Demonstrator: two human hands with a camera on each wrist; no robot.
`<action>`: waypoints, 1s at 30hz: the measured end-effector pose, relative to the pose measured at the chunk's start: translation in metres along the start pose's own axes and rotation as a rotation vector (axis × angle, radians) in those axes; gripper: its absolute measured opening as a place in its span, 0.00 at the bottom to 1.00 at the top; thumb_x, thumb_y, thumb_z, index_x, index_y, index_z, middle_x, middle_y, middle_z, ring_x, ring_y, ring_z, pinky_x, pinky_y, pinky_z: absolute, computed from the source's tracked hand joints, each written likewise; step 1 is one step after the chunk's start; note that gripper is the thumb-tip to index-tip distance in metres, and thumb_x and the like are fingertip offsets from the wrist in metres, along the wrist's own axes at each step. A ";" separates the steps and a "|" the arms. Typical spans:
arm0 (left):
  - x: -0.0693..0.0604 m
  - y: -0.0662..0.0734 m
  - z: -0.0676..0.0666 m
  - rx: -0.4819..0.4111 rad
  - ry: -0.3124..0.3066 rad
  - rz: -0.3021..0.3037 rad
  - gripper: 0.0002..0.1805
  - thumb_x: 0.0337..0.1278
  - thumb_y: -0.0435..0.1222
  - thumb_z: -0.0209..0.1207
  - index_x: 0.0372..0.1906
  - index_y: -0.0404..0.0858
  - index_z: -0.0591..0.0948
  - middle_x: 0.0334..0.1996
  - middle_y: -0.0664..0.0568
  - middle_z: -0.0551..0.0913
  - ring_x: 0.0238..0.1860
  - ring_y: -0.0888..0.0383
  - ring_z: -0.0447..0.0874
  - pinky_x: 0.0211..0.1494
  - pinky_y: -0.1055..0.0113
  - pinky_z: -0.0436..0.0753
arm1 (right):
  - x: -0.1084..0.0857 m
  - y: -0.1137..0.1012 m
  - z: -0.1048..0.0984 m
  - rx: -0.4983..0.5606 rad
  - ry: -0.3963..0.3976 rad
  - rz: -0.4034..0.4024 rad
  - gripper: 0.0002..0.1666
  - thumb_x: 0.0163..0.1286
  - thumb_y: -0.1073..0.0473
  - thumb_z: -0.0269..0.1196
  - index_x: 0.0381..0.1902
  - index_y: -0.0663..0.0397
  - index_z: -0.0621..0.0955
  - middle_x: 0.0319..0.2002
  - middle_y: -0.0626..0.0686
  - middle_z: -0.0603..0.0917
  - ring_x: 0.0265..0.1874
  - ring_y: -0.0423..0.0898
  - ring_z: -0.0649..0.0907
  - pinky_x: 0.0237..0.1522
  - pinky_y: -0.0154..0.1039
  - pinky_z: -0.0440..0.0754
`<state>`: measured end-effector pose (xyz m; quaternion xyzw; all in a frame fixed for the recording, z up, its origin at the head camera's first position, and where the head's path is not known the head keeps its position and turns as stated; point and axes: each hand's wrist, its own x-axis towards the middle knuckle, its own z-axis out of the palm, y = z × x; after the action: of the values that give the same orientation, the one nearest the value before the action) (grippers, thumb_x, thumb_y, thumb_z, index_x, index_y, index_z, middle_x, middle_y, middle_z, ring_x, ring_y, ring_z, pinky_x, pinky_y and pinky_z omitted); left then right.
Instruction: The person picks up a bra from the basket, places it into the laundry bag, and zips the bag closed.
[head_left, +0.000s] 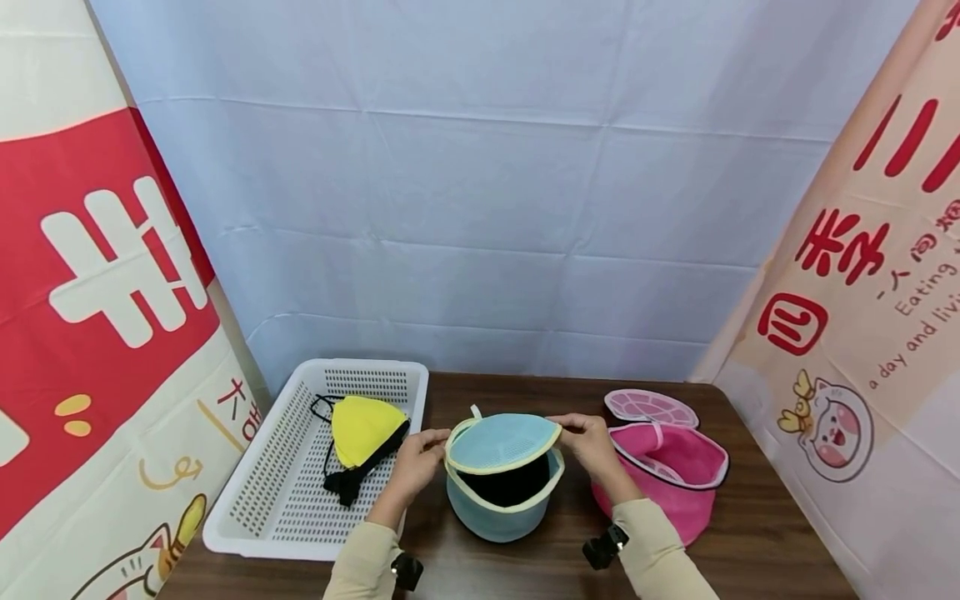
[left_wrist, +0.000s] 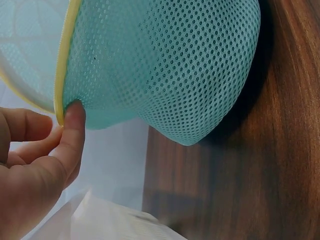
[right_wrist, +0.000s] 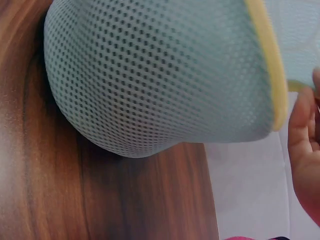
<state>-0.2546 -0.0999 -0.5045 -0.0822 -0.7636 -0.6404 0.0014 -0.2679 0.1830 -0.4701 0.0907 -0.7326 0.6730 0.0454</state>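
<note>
Blue bag [head_left: 498, 518] is pinched by left hand [head_left: 417, 462]; peach curtain [head_left: 862, 333] apparently reads "Eating".

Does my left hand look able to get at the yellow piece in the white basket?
Probably yes, once it lets go: your left hand pinches the blue mesh bag, but the basket beside it is open and nothing covers the yellow piece.

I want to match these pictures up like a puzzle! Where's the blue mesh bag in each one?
Head: the blue mesh bag is low, near the middle, right of the white basket.
Left wrist: big, across the top.
Right wrist: big, at the top, from left of the middle rightward.
Shared landmark: the bag's yellow edging shows in all three views.
</note>
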 end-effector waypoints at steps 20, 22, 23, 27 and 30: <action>0.001 0.000 0.003 0.027 0.083 -0.100 0.23 0.51 0.29 0.62 0.53 0.22 0.74 0.34 0.42 0.77 0.32 0.54 0.77 0.36 0.55 0.80 | 0.003 0.019 -0.014 0.066 -0.059 0.117 0.15 0.64 0.67 0.60 0.45 0.73 0.80 0.42 0.61 0.83 0.33 0.45 0.83 0.38 0.42 0.80; 0.001 0.000 0.003 0.039 0.083 -0.109 0.23 0.51 0.28 0.62 0.53 0.22 0.74 0.33 0.43 0.77 0.32 0.55 0.77 0.35 0.56 0.80 | 0.003 0.019 -0.013 0.014 -0.025 0.134 0.16 0.60 0.66 0.64 0.45 0.70 0.81 0.40 0.61 0.83 0.35 0.44 0.83 0.39 0.40 0.79; 0.001 0.001 0.003 0.039 0.077 -0.111 0.23 0.51 0.27 0.62 0.53 0.21 0.73 0.33 0.43 0.77 0.31 0.55 0.78 0.35 0.56 0.80 | 0.004 0.019 -0.013 -0.010 -0.012 0.135 0.17 0.58 0.67 0.66 0.45 0.70 0.81 0.38 0.61 0.84 0.35 0.44 0.83 0.39 0.38 0.79; 0.001 0.001 0.003 0.066 0.054 -0.110 0.21 0.52 0.25 0.60 0.53 0.21 0.73 0.30 0.44 0.77 0.29 0.56 0.76 0.34 0.55 0.80 | 0.004 0.020 -0.010 -0.093 0.024 0.110 0.17 0.54 0.70 0.68 0.43 0.70 0.81 0.37 0.61 0.84 0.33 0.44 0.81 0.35 0.34 0.78; 0.001 0.002 0.004 0.099 0.048 -0.110 0.20 0.53 0.25 0.59 0.51 0.20 0.73 0.27 0.45 0.74 0.27 0.57 0.73 0.29 0.62 0.78 | 0.003 0.021 -0.008 -0.128 0.030 0.092 0.16 0.53 0.71 0.68 0.42 0.70 0.82 0.36 0.61 0.83 0.31 0.43 0.80 0.33 0.34 0.78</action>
<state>-0.2551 -0.0955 -0.5031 -0.0245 -0.7976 -0.6026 -0.0113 -0.2755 0.1924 -0.4891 0.0436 -0.7769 0.6274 0.0312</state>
